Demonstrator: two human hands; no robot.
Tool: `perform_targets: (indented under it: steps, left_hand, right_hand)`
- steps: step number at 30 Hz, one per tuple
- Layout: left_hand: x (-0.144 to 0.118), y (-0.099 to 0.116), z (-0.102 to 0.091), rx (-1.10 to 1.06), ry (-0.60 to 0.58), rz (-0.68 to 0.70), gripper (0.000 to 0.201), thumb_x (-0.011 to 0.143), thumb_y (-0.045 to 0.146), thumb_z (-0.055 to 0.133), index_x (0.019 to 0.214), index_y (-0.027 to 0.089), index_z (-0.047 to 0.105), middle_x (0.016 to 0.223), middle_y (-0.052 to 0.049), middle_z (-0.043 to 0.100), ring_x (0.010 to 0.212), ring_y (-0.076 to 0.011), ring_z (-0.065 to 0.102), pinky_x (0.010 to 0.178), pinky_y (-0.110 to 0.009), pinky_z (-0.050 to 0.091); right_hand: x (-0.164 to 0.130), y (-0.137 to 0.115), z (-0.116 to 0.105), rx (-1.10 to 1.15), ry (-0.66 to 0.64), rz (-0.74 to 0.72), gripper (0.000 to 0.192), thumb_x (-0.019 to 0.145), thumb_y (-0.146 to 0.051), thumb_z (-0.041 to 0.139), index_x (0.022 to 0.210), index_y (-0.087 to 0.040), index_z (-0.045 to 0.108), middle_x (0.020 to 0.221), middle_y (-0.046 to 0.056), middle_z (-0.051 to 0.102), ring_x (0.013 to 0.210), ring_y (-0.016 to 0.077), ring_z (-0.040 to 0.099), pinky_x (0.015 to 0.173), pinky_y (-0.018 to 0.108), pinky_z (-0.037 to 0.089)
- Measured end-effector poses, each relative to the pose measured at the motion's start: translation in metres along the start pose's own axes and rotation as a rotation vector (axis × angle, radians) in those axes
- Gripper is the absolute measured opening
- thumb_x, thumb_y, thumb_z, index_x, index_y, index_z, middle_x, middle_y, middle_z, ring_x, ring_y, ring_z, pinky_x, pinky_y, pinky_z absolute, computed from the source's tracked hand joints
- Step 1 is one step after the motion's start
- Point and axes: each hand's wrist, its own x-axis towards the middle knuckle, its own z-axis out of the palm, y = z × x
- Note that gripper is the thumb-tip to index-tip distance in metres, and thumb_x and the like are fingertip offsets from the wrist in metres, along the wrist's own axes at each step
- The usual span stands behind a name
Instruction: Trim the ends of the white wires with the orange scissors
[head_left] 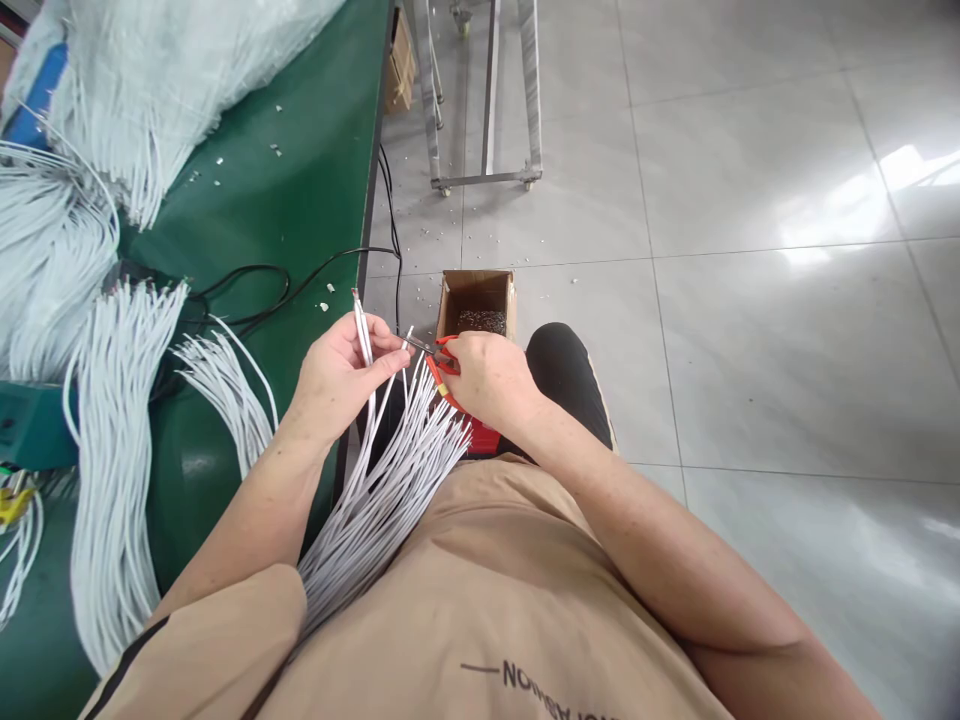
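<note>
The risk I see is the blades nipping my left thumb, since the tips of the red-handled metal cutters (439, 358) sit just beside it, or the loose ends sliding off my lap. My left hand (337, 378) pinches two thin white wires (362, 330) between thumb and forefinger, their ends standing up past my fingertips. My right hand (487, 378) is curled tight round the cutter handles (how far the blades gape I cannot tell). Below both hands the bundle of white wires (382, 500) fans across my lap; beyond my right knuckles sits a small open cardboard box (477, 300).
</note>
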Motion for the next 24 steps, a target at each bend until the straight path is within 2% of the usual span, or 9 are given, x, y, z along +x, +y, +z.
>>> perform_targets:
  steps: [4, 9, 13, 15, 20, 22, 24]
  left_hand:
    - [-0.002, 0.0, 0.002, 0.079, 0.026, 0.031, 0.032, 0.06, 0.022, 0.079, 0.083, 0.019, 0.056, 0.074, 0.002, 0.065, 0.074, -0.0156, 0.066, 0.077, -0.032, 0.052]
    - [-0.004, 0.003, 0.007, 0.048, 0.02, 0.041, 0.024, 0.067, 0.019, 0.071, 0.082, 0.019, 0.053, 0.071, 0.001, 0.067, 0.071, -0.0174, 0.069, 0.072, -0.032, 0.054]
    - [-0.005, 0.006, 0.008, 0.093, 0.024, 0.038, 0.023, 0.068, 0.018, 0.07, 0.079, 0.02, 0.049, 0.071, 0.001, 0.069, 0.069, -0.0168, 0.069, 0.072, -0.031, 0.054]
    - [-0.005, 0.005, 0.008, 0.085, 0.026, 0.024, 0.025, 0.067, 0.019, 0.071, 0.078, 0.021, 0.049, 0.07, 0.002, 0.069, 0.07, -0.0179, 0.069, 0.073, -0.032, 0.054]
    - [-0.005, 0.001, 0.008, 0.113, 0.034, 0.025, 0.029, 0.065, 0.025, 0.075, 0.08, 0.021, 0.05, 0.071, 0.001, 0.068, 0.069, -0.019, 0.069, 0.072, -0.034, 0.053]
    - [-0.005, 0.0, 0.007, 0.175, 0.039, 0.036, 0.029, 0.065, 0.027, 0.075, 0.081, 0.021, 0.051, 0.073, 0.001, 0.068, 0.067, -0.0177, 0.068, 0.071, -0.032, 0.052]
    - [-0.006, 0.001, 0.008, 0.234, 0.042, 0.046, 0.028, 0.065, 0.028, 0.075, 0.081, 0.021, 0.052, 0.076, 0.001, 0.068, 0.068, -0.0166, 0.066, 0.071, -0.031, 0.051]
  right_hand:
    - [-0.001, 0.001, -0.006, -0.079, -0.025, -0.01, 0.022, 0.085, -0.028, 0.05, 0.072, -0.015, 0.062, 0.077, 0.008, 0.065, 0.068, 0.018, 0.059, 0.055, 0.029, 0.032]
    - [-0.003, 0.003, -0.002, -0.086, -0.008, -0.025, 0.021, 0.085, -0.028, 0.051, 0.072, -0.015, 0.062, 0.077, 0.008, 0.065, 0.068, 0.0176, 0.058, 0.055, 0.028, 0.032]
    - [-0.004, 0.007, 0.004, 0.018, 0.037, -0.007, 0.023, 0.083, -0.03, 0.052, 0.066, -0.015, 0.06, 0.073, 0.006, 0.062, 0.064, 0.0156, 0.054, 0.054, 0.028, 0.03]
    - [-0.002, 0.008, 0.007, 0.198, 0.065, 0.039, 0.024, 0.081, -0.032, 0.053, 0.064, -0.015, 0.06, 0.07, 0.005, 0.061, 0.062, 0.0139, 0.052, 0.054, 0.027, 0.03]
    - [0.004, 0.005, 0.006, 0.993, 0.067, 0.128, 0.023, 0.076, -0.035, 0.058, 0.085, -0.016, 0.066, 0.078, 0.001, 0.064, 0.063, 0.0098, 0.051, 0.058, 0.023, 0.038]
    - [0.006, 0.002, 0.003, 1.151, 0.05, 0.127, 0.022, 0.072, -0.033, 0.062, 0.084, -0.015, 0.067, 0.077, 0.001, 0.064, 0.062, 0.009, 0.05, 0.059, 0.022, 0.04]
    - [0.006, -0.001, 0.003, 1.2, 0.068, 0.146, 0.019, 0.069, -0.03, 0.064, 0.078, -0.014, 0.066, 0.074, 0.0, 0.063, 0.061, 0.0084, 0.049, 0.058, 0.022, 0.04]
